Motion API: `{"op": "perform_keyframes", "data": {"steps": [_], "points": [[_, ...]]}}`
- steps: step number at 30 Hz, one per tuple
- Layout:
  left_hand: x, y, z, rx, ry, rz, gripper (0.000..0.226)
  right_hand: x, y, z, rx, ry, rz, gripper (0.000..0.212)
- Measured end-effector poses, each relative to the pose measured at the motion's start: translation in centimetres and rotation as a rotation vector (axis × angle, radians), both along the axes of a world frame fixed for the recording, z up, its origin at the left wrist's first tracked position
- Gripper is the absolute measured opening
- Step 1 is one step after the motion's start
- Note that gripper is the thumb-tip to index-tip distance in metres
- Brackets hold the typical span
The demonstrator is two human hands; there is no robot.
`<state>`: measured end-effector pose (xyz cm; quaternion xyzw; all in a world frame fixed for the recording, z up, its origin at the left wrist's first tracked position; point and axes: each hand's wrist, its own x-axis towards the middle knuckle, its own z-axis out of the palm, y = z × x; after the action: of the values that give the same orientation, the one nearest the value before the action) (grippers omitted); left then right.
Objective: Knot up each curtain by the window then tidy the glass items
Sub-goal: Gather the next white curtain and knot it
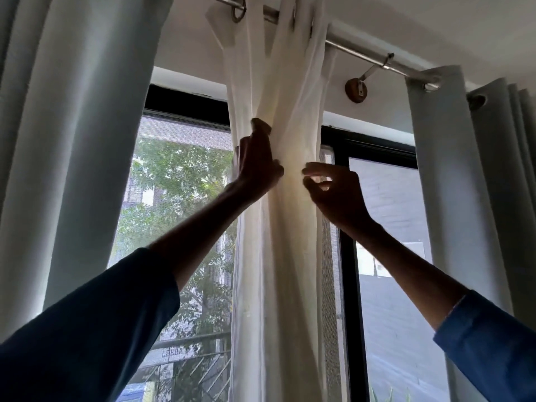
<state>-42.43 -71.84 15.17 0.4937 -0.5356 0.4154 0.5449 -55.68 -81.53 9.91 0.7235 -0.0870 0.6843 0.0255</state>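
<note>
Head view: white sheer curtain (290, 256) hangs bunched into one narrow column, not knotted, from the metal curtain rod (362, 50) above it.

Left hand (258, 163) is on the sheer's left edge, up high. Fingers are curled into the cloth and the fabric puckers at the fingertips (259, 124), so it's gripping the bunch.

Right hand (336, 195) is at the sheer's right edge, slightly lower than the left. Fingers are curved, thumb and forefinger tips lie over the cloth edge, and light shows between them. Can't tell if it pinches fabric or only touches it.

Both forearms are raised; blue sleeves (87, 329) end mid-forearm.

Left of the sheer: left grey curtain (72, 140), gathered in folds. Right of it: right grey curtain (449, 169), eyelets on the same rod. A round wall bracket (356, 89) sits up and right of the sheer.

Behind the sheer: black window frame (349, 285), with a mesh screen (179, 134) to its left and a tree (179, 181) beyond that.
</note>
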Motion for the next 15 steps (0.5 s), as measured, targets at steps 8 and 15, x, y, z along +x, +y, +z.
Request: {"op": "perform_keyframes", "data": {"steps": [8, 15], "points": [[-1.2, 0.0, -0.7, -0.021, 0.166, -0.205, 0.093, 0.6, -4.7, 1.8, 0.49, 0.114, 0.14, 0.035], [-1.2, 0.6, 0.2, 0.204, 0.316, -0.251, 0.023, 2.9, -3.1, 1.7, 0.408, 0.196, 0.301, 0.043]]}}
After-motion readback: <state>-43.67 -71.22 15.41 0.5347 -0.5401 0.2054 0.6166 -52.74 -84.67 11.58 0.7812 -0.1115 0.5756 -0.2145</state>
